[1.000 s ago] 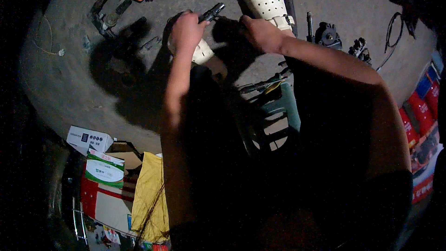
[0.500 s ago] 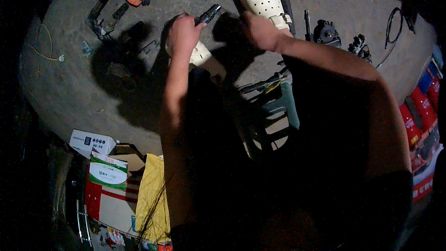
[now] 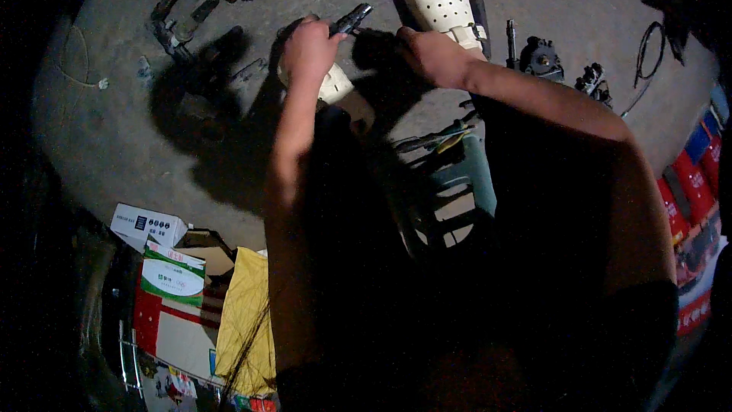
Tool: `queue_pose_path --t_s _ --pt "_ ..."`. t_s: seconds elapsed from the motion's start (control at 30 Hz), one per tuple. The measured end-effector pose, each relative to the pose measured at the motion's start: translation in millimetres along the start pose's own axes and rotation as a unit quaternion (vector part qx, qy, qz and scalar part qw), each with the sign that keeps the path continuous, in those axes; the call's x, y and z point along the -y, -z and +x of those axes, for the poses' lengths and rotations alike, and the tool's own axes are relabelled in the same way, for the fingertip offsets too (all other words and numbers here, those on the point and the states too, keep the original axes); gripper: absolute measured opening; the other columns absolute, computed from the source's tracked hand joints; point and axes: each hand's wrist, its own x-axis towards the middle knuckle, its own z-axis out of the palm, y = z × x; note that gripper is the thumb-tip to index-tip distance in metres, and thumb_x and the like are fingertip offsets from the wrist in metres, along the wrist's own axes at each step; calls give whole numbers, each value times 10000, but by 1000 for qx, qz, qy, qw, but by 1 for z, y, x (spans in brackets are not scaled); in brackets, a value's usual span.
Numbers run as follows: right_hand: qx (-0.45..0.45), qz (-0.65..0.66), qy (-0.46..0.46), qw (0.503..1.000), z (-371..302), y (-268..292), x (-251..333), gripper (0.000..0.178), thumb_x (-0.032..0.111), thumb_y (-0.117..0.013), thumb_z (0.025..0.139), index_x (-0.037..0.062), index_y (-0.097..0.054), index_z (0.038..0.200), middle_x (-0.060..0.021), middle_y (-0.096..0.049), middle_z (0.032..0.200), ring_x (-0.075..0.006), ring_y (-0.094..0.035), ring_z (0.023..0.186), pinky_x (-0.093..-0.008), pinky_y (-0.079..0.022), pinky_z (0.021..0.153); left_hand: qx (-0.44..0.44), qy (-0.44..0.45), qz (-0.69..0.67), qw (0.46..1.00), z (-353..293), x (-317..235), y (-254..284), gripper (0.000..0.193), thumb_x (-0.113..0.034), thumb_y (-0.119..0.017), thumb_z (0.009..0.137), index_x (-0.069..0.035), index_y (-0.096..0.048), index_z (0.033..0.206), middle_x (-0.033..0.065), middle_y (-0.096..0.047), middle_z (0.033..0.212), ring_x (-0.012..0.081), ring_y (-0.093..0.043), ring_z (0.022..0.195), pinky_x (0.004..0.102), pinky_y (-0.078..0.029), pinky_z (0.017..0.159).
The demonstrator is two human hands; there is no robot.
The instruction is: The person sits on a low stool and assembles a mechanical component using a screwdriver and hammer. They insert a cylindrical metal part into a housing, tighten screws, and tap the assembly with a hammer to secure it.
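Both hands work low over the concrete floor (image 3: 114, 130), the left hand (image 3: 309, 49) clenched around a dark metal tool (image 3: 351, 19) and the right hand (image 3: 428, 55) closed in shadow, grip unclear, so the tool might slip toward the clog-clad foot (image 3: 436, 0).

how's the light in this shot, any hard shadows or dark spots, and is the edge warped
Head view: harsh light from above leaves the concrete floor bright, with hard black shadows beside the left hand and right hand; the lower middle is nearly black; fisheye bends the rim, which fades to black.
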Motion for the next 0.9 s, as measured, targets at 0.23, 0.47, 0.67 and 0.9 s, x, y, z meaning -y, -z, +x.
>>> queue_pose_path --t_s 0.23,0.47,0.67,0.9 --pt "15 -29 -9 999 6 -1 -2 251 129 -488 848 -34 -483 1038 -257 -622 816 -435 -608 800 -498 -496 671 23 10 -4 1000 1 -1 1 343 -320 -705 753 -103 -677 1018 163 -614 944 355 -603 882 444 -487 741" --pt "-19 -4 -30 999 5 -8 -9 257 186 -498 868 -17 -498 1026 -251 -611 800 -442 -591 791 -510 -474 680 3 -5 1 1000 0 -2 2 292 -324 -682 782 -59 -650 901 152 -594 962 354 -597 891 455 -491 717" --pt "-76 6 -38 996 2 -1 -15 281 254 -488 918 -18 -536 971 -273 -594 795 -446 -573 781 -498 -460 669 2 -2 11 1000 0 -2 3 298 -312 -676 791 -65 -648 955 145 -586 1003 351 -597 902 455 -491 729" --pt "-1 -54 -11 998 -4 15 7 280 247 -473 925 -9 -535 1017 -258 -605 803 -433 -580 781 -495 -469 699 -9 -15 -7 1000 -4 -3 5 297 -303 -677 787 -63 -652 959 148 -592 982 351 -599 889 453 -489 732"
